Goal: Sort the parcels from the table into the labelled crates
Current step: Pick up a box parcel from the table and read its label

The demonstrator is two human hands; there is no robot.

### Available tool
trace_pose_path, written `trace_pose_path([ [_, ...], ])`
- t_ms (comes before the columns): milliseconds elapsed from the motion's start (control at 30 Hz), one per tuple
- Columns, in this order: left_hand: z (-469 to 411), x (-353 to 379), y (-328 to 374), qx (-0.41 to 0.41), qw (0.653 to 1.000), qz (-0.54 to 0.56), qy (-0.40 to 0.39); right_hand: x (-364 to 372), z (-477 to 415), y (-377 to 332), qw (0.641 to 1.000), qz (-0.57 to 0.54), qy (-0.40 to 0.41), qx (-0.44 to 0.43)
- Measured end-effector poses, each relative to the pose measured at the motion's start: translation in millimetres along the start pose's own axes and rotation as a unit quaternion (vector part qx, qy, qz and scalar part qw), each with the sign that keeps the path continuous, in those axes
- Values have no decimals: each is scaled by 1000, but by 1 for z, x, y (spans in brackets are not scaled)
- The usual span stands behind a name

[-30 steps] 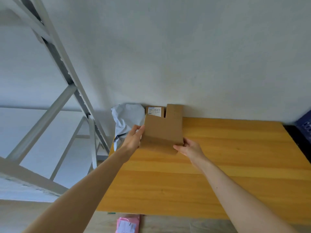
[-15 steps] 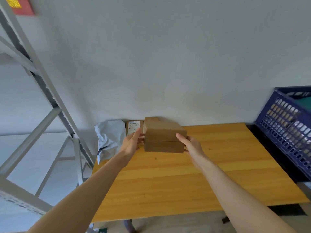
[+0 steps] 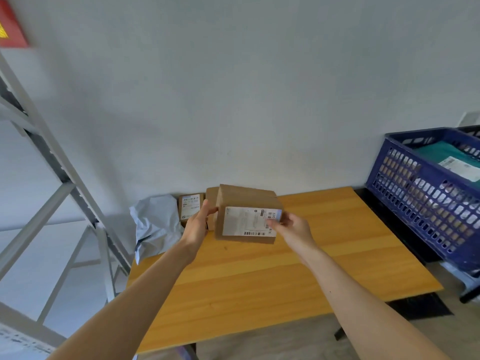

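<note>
Cardboard parcel (image 3: 246,216) is held at the middle of the frame, low over the far part of the tabletop (image 3: 259,281) near the wall, tilted so that its white shipping label is turned toward the camera; whether its lower edge touches the wood cannot be told. It is grasped from both sides: the left hand (image 3: 198,226) is curled round the left edge, and the fingers (image 3: 275,222) of the right hand (image 3: 294,228) are pinched over the right end of the label.

Several risks are judged from this hold. Part of the label's printing is covered by the right fingers, so the address could be misread and the parcel dropped into the wrong crate; no crate label can be made out from here. The grip appears to rely on side pressure with little support seen beneath, so the parcel could slip or rotate if it is swung quickly toward the blue crate (image 3: 415,188) at the right of the frame.

A small labelled box (image 3: 190,207) and a plain brown box (image 3: 211,201) are set just behind the left hand, and a grey mailer (image 3: 155,222) is draped over the tabletop's left edge; any of these could be knocked, and the mailer pushed off, if the left wrist is drawn back carelessly. The crate's near rim could be clipped by a low carry; a teal parcel (image 3: 446,154) is already lying inside, so an uneven landing is possible.
</note>
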State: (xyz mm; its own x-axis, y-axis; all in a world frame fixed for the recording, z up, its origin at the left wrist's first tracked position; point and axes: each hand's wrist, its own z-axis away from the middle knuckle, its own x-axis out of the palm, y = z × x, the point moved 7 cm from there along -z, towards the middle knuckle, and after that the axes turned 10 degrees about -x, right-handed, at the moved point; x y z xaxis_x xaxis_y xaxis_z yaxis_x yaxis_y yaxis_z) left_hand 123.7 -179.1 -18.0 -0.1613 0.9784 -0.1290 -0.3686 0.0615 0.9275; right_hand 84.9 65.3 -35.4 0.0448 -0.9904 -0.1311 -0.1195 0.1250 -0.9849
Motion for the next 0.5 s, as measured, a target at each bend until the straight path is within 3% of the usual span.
trace_pose_path([
  [200,-6,0,13,6,1000,-14,-20,-10,-2,-13,997,-11,79,0],
  [500,-9,0,38,56,993,-9,-100,10,-3,-28,993,-71,83,40],
])
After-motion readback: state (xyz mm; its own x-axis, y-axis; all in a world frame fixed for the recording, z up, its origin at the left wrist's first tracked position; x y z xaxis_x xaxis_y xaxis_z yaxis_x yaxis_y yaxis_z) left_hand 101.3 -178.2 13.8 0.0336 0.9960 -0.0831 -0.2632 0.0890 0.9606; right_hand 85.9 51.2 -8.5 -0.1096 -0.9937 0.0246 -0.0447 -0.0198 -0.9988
